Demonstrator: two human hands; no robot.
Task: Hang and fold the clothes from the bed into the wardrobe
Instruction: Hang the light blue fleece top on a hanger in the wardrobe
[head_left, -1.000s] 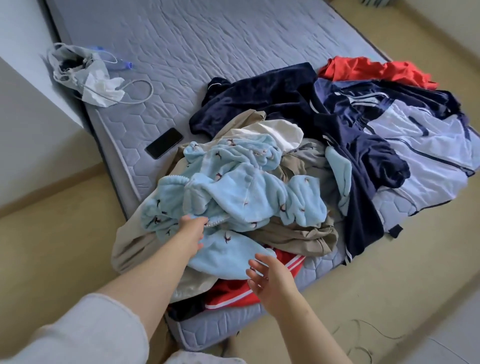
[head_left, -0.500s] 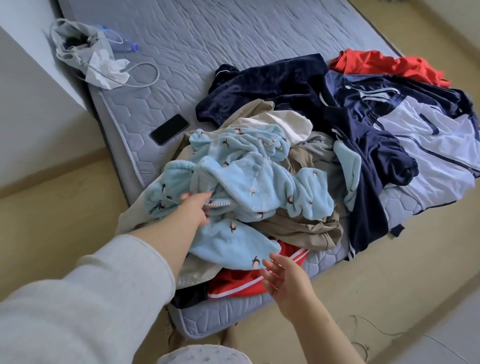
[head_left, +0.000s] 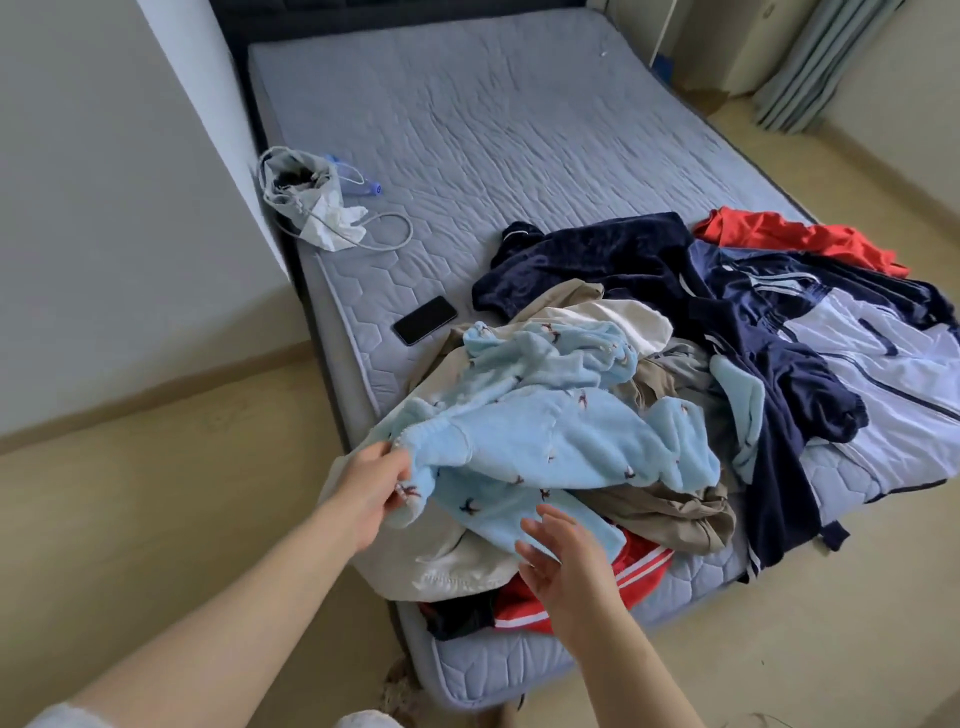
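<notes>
The light blue fleece is lying on top of the pile of clothes at the near end of the mattress, its near edge lifted off the heap. The left hand is pinching that edge between thumb and fingers, by the mattress's left edge. The right hand is hovering released, fingers straight and spread, right at the fleece's lower hem — whether it is touching the cloth cannot be told. Under the fleece a cream garment and a beige garment are spilling toward the near edge, with a red striped piece showing beneath them. Navy clothes are sprawling behind the pile, a white and navy jacket is draping over the right edge, and a red top is lying beyond it. A black phone is resting near the left edge — farther up that edge a grey drawstring bag is sitting.
</notes>
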